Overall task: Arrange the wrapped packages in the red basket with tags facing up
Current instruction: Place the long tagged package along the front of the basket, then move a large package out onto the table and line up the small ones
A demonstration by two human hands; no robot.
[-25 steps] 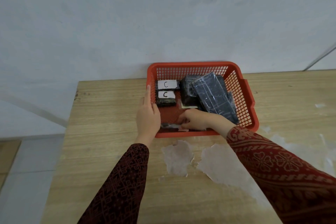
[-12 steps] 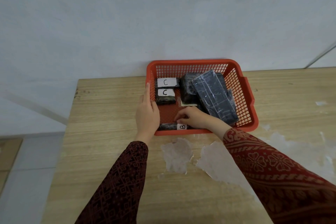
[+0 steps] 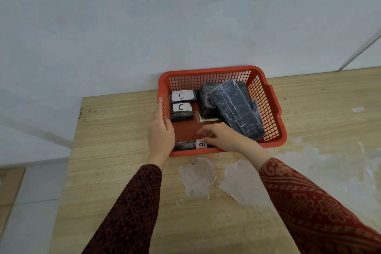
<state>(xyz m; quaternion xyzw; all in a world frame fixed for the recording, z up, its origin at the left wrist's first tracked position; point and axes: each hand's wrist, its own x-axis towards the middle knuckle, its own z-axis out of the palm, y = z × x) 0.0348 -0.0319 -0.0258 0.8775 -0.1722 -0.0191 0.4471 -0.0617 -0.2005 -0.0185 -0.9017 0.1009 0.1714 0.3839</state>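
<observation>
Black wrapped package (image 3: 186, 145) lies along the basket's (image 3: 274, 140) near wall, tag (image 3: 201, 144) up. Right hand (image 3: 224, 137) rests over its right end, fingers (image 3: 206, 132) loosely curled — grip cannot be told. Left hand (image 3: 160, 132) lies flat, fingers extended, against the left wall. Beyond the fingertips — two C-tagged packages (image 3: 182, 104) and a stacked pile (image 3: 235, 109).

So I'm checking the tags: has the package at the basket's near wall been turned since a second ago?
Yes. The package at the near wall now shows a white tag beside the right hand; earlier no tag was visible there against the red basket.
</observation>
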